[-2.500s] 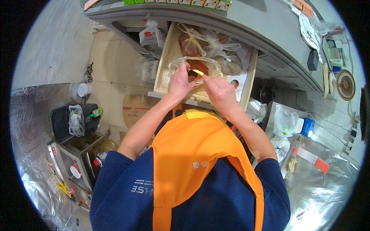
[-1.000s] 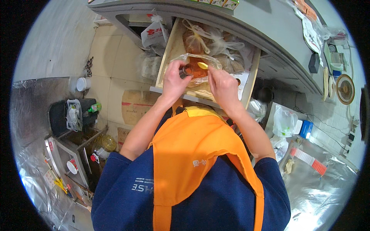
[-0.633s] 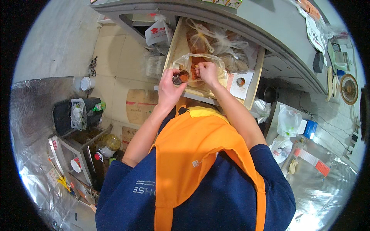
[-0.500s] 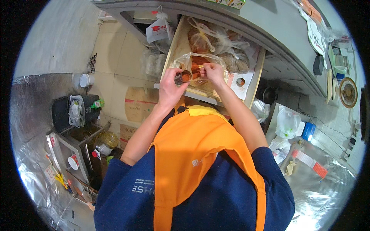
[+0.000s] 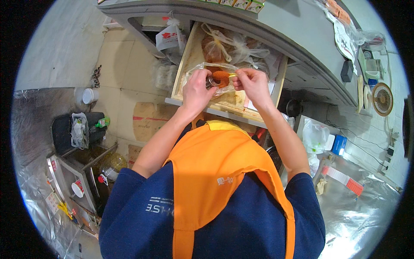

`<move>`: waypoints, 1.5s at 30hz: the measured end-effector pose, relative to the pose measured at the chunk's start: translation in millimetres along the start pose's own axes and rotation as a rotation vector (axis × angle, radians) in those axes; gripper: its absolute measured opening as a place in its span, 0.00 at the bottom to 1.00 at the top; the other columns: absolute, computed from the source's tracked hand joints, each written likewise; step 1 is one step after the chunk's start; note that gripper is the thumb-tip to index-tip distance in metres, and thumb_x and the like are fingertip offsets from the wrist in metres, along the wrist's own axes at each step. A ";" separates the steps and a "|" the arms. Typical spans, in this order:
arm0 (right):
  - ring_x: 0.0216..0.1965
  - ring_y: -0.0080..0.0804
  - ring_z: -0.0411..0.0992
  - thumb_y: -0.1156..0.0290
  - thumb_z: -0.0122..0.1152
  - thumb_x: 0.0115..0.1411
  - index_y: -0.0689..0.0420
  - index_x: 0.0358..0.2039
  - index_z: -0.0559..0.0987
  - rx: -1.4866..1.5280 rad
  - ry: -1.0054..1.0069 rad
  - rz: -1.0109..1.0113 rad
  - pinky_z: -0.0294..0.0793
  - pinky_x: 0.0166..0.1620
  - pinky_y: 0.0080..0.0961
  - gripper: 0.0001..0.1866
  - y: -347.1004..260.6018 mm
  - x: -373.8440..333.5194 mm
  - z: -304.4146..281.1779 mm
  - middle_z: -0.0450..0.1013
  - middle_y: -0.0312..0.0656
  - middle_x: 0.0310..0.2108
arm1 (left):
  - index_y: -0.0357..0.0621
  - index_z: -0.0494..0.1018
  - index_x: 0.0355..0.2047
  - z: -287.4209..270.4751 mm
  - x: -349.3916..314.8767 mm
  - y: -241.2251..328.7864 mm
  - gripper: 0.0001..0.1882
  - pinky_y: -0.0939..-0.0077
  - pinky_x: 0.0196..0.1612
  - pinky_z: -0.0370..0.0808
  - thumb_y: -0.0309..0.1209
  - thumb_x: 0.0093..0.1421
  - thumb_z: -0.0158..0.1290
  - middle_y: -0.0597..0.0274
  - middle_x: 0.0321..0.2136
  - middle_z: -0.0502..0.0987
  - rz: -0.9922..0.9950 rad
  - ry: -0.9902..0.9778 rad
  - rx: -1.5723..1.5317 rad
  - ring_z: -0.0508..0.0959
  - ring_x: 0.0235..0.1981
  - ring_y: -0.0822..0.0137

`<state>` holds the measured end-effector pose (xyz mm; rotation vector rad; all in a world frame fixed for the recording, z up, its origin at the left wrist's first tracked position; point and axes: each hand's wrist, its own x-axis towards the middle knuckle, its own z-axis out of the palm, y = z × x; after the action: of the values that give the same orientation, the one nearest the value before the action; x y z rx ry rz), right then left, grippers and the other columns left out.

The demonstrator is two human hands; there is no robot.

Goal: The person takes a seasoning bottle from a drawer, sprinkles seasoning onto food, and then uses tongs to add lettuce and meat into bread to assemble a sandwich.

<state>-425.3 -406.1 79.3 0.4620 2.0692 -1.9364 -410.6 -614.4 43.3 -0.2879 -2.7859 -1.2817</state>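
My left hand (image 5: 198, 91) is closed around a small jar (image 5: 210, 82), tilted with its mouth toward the right. In my right hand (image 5: 255, 85) is the thin handle of a yellow spoon (image 5: 233, 74), pinched between thumb and fingers. A heap of orange-red powder (image 5: 221, 78) shows at the spoon's end, close against the jar's mouth. Below both hands lies an opened clear plastic bag (image 5: 197, 69) with the same reddish powder inside. The bag rests in a pulled-out wooden drawer (image 5: 281, 74). My fingers hide part of the jar.
Knotted plastic bags (image 5: 212, 49) fill the drawer's far part. Above it runs a grey counter (image 5: 297, 26) with small boxes along its edge. At left stand a black bin (image 5: 64, 131) and a white tub (image 5: 89, 96). A foil-covered surface (image 5: 345, 211) lies at right.
The spoon and its powder have come left, up to the jar. My right hand has shifted slightly right and nearer, and the jar has tilted toward the spoon. The whole view has shifted slightly.
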 end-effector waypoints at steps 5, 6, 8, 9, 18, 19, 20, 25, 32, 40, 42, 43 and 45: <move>0.28 0.41 0.79 0.76 0.63 0.60 0.65 0.45 0.81 -0.912 0.040 -0.881 0.78 0.33 0.33 0.13 4.0 -27.3 26.1 0.79 0.45 0.29 | 0.39 0.74 0.44 13.9 7.0 -1.6 0.22 0.57 0.45 0.78 0.25 0.49 0.68 0.51 0.41 0.78 -0.062 0.029 -0.160 0.80 0.43 0.48; 0.28 0.40 0.78 0.76 0.64 0.59 0.64 0.45 0.81 -0.975 0.049 -0.974 0.78 0.32 0.34 0.13 1.6 -32.9 28.1 0.78 0.45 0.28 | 0.39 0.74 0.44 13.8 6.8 -2.4 0.22 0.58 0.46 0.78 0.25 0.49 0.68 0.51 0.41 0.77 -0.069 0.033 -0.185 0.80 0.43 0.48; 0.28 0.38 0.76 0.77 0.65 0.54 0.60 0.45 0.81 -1.041 0.088 -1.083 0.76 0.31 0.34 0.16 -4.0 -42.1 29.9 0.76 0.43 0.27 | 0.39 0.73 0.44 12.9 6.0 -4.3 0.22 0.59 0.46 0.78 0.24 0.49 0.68 0.50 0.41 0.77 -0.085 0.044 -0.235 0.80 0.43 0.49; 0.27 0.38 0.76 0.77 0.65 0.54 0.60 0.44 0.81 -1.031 0.108 -1.080 0.76 0.31 0.34 0.15 -8.2 -45.0 29.2 0.76 0.43 0.27 | 0.38 0.73 0.45 12.2 4.3 -7.4 0.22 0.60 0.46 0.78 0.24 0.49 0.68 0.51 0.42 0.77 -0.075 0.054 -0.243 0.80 0.43 0.50; 0.31 0.56 0.79 0.73 0.62 0.61 0.64 0.38 0.84 -1.070 -0.034 -0.533 0.79 0.36 0.44 0.09 75.1 22.8 40.4 0.77 0.57 0.26 | 0.39 0.73 0.47 -18.6 -20.0 -30.3 0.24 0.68 0.48 0.79 0.26 0.51 0.70 0.57 0.44 0.77 -0.189 0.088 -0.361 0.81 0.46 0.62; 0.30 0.57 0.79 0.72 0.62 0.61 0.64 0.37 0.84 -1.091 -0.075 -0.453 0.79 0.36 0.45 0.09 92.4 33.7 51.3 0.77 0.59 0.25 | 0.38 0.73 0.47 -22.7 -22.9 -32.8 0.24 0.68 0.50 0.80 0.26 0.52 0.70 0.57 0.44 0.78 -0.196 0.090 -0.345 0.80 0.46 0.63; 0.28 0.55 0.79 0.72 0.62 0.61 0.65 0.36 0.85 -1.014 -0.035 -0.423 0.80 0.35 0.44 0.09 109.4 42.5 62.3 0.77 0.58 0.24 | 0.38 0.73 0.48 -25.8 -26.4 -35.6 0.24 0.68 0.51 0.80 0.25 0.53 0.70 0.57 0.45 0.78 -0.204 0.091 -0.330 0.80 0.46 0.65; 0.24 0.37 0.81 0.71 0.59 0.67 0.68 0.36 0.84 -0.500 -0.007 -0.002 0.80 0.30 0.35 0.12 164.3 81.3 80.3 0.80 0.50 0.22 | 0.38 0.73 0.47 -36.4 -38.1 -37.4 0.23 0.67 0.51 0.82 0.24 0.54 0.70 0.59 0.45 0.78 -0.169 0.107 -0.296 0.80 0.47 0.67; 0.28 0.29 0.79 0.72 0.56 0.71 0.70 0.44 0.80 -0.038 -0.011 0.206 0.81 0.30 0.26 0.13 111.6 54.8 44.0 0.80 0.45 0.30 | 0.38 0.73 0.46 -32.6 -45.7 -31.4 0.22 0.69 0.48 0.80 0.24 0.53 0.69 0.58 0.43 0.77 -0.149 0.102 -0.293 0.80 0.45 0.64; 0.26 0.24 0.76 0.71 0.57 0.70 0.71 0.42 0.82 -0.047 0.030 0.095 0.79 0.31 0.22 0.13 15.5 23.9 0.2 0.80 0.43 0.29 | 0.38 0.74 0.46 -14.0 -25.4 -15.6 0.23 0.65 0.47 0.78 0.28 0.52 0.71 0.55 0.42 0.77 -0.097 0.081 -0.166 0.81 0.44 0.57; 0.27 0.23 0.76 0.70 0.58 0.70 0.70 0.43 0.83 -0.063 0.016 0.056 0.79 0.32 0.22 0.14 -2.4 17.5 -5.2 0.81 0.41 0.29 | 0.38 0.74 0.46 -6.6 -16.7 -13.6 0.24 0.64 0.48 0.78 0.28 0.51 0.71 0.54 0.43 0.77 -0.091 0.057 -0.129 0.81 0.45 0.55; 0.27 0.23 0.76 0.70 0.58 0.70 0.70 0.43 0.83 -0.081 0.009 0.037 0.79 0.32 0.22 0.14 -9.6 13.6 -5.6 0.81 0.41 0.29 | 0.37 0.75 0.46 -2.7 -12.4 -12.2 0.24 0.64 0.48 0.78 0.29 0.51 0.71 0.53 0.43 0.77 -0.086 0.044 -0.111 0.81 0.45 0.55; 0.27 0.23 0.76 0.70 0.58 0.70 0.70 0.44 0.83 -0.116 -0.004 0.000 0.79 0.33 0.22 0.14 -21.1 4.6 -1.5 0.80 0.41 0.29 | 0.37 0.75 0.46 3.2 -4.3 -7.0 0.24 0.63 0.49 0.78 0.29 0.51 0.71 0.52 0.43 0.78 -0.062 0.053 -0.115 0.81 0.45 0.54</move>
<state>-438.1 -405.5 96.8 0.4320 2.1640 -1.8036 -407.7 -617.1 35.4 -0.1714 -2.7028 -1.4435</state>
